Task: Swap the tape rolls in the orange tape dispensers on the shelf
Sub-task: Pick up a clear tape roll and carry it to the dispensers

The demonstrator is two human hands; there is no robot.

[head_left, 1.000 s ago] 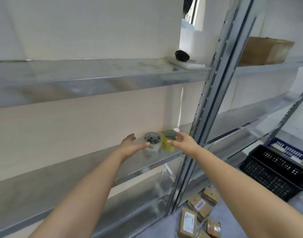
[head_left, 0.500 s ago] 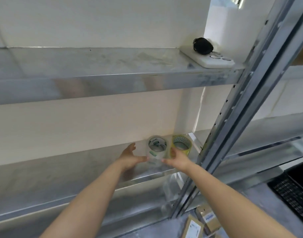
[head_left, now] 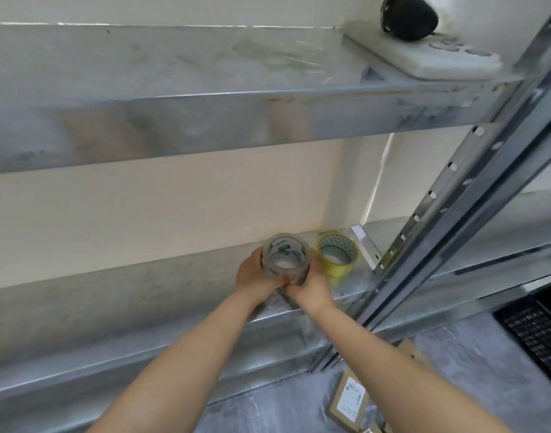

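Note:
A clear tape roll [head_left: 286,256] with a printed core stands on the middle metal shelf [head_left: 143,295]. My left hand [head_left: 252,276] cups its left side and my right hand [head_left: 311,284] grips its right side, so both hands hold it. Just to its right stands a yellow tape roll [head_left: 338,254], untouched, near the shelf's right end. No orange tape dispenser is in view.
The upper shelf [head_left: 205,98] carries a white power strip [head_left: 424,57] with a black plug [head_left: 408,17]. A perforated metal upright [head_left: 461,220] rises at the right. Small cardboard boxes [head_left: 349,401] lie on the grey floor, with a black crate [head_left: 536,332] at far right.
Both hands have closed in from either side onto the clear tape roll. The right hand left the yellow roll. The view has moved closer to the shelf.

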